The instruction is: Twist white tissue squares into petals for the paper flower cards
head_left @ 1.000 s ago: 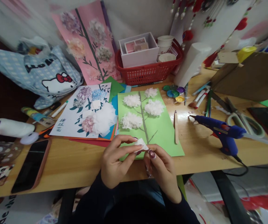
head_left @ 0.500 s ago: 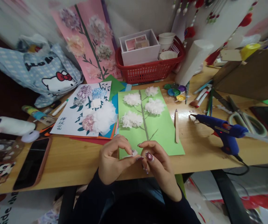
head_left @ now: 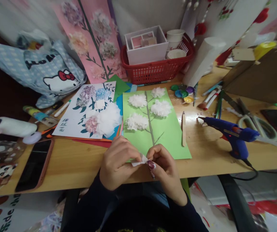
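Between my two hands is a small piece of white tissue paper (head_left: 140,160), held over the near edge of the green sheet. My left hand (head_left: 120,161) pinches its left side. With thumb and fingertips, my right hand (head_left: 163,169) grips the right end. The green paper (head_left: 163,138) lies flat on the desk, with a painted dark stem and several fluffy white tissue flowers (head_left: 161,108). To its left, a pile of thin white tissue pieces (head_left: 109,119) rests on a white sheet of painted hydrangeas (head_left: 68,120).
A blue glue gun (head_left: 230,129) lies at the right, tip facing the green paper, near scissors (head_left: 256,120). A wooden stick (head_left: 183,129) lies beside the sheet. Paint pots (head_left: 184,93) and a red basket (head_left: 150,72) stand behind. A phone (head_left: 34,164) lies at left.
My right fingers have closed onto the white tissue piece, which only my left hand held before. More of the tissue now shows between the hands. The view has shifted slightly.
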Motion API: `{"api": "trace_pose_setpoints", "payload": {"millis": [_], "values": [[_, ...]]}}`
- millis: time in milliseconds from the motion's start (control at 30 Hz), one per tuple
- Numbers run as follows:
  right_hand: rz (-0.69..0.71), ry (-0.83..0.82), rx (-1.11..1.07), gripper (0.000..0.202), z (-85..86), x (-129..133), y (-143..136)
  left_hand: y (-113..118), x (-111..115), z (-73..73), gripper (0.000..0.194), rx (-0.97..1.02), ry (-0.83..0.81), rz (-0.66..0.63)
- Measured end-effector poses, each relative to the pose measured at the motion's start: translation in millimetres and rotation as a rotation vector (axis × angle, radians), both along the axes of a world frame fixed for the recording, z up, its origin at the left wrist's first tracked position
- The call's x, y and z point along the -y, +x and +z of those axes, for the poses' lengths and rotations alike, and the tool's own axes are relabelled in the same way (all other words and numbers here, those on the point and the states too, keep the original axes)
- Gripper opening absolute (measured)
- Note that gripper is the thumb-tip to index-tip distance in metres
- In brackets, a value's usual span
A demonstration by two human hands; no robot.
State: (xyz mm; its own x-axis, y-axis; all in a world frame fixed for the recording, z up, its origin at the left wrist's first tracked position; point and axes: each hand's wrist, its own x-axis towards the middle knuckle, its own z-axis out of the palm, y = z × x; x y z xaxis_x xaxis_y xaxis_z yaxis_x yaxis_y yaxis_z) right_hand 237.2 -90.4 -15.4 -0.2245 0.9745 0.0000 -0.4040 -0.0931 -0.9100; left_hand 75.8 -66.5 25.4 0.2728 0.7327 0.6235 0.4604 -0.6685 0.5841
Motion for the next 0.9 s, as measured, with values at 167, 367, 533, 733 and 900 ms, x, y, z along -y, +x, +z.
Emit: {"api": "trace_pose_setpoints", "payload": {"millis": [167, 367, 533, 733, 900], "values": [[0.004, 0.014, 0.000, 0.019, -0.3, -0.4, 0.3, 0.7, 1.6, 1.7, 0.016, -0.053, 0.023, 0.013], [-0.005, 0.030, 0.016, 0.015, -2.4, -0.8, -0.2, 1.2, 2.2, 4.0, 0.017, -0.089, 0.039, 0.025], [-0.004, 0.047, 0.016, 0.012, -1.3, -2.5, -1.1, 0.3, 2.4, 1.6, 0.017, -0.094, 0.058, 0.028], [-0.041, 0.055, 0.095, 0.009, -1.5, -4.6, -1.0, 0.6, 0.6, -0.6, 0.011, -0.097, 0.047, 0.049], [-0.120, -0.029, 0.117, 0.010, -5.7, -5.6, 0.6, 2.3, 2.7, -2.6, 0.012, -0.053, -0.033, 0.036]]}}
